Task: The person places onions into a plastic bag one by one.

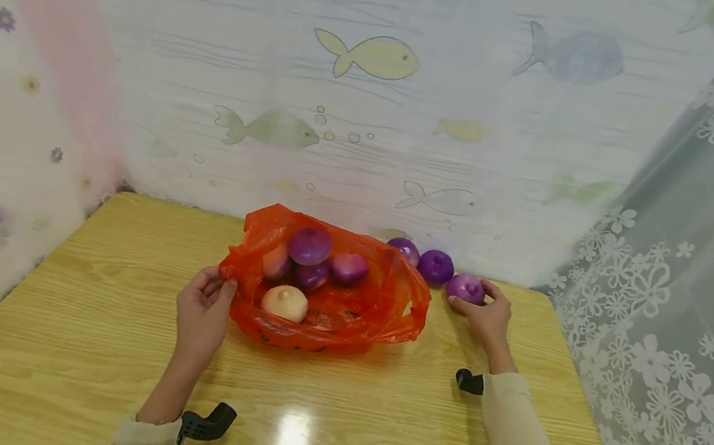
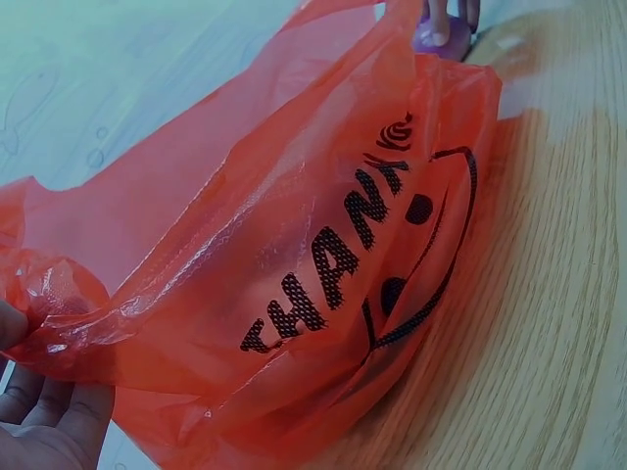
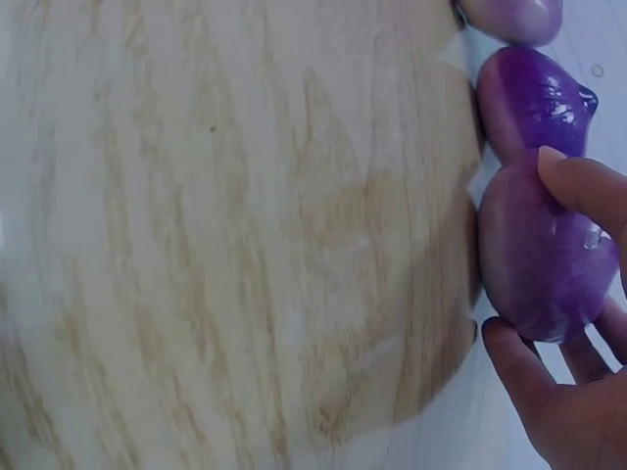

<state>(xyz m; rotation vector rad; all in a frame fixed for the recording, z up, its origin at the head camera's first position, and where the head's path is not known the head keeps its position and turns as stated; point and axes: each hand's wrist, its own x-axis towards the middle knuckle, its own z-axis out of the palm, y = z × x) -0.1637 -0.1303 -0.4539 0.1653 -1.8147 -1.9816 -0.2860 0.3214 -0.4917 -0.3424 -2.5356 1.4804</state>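
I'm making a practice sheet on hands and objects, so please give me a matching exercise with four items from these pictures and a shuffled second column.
Column one
1. Left hand
2. Right hand
3. Cream onion
4. Red bag

Column two
A. Lies inside, near purple ones
B. Grips a purple onion
C. Carries black lettering
D. Pinches the plastic at one end of the opening

Right pairs: 1-D, 2-B, 3-A, 4-C
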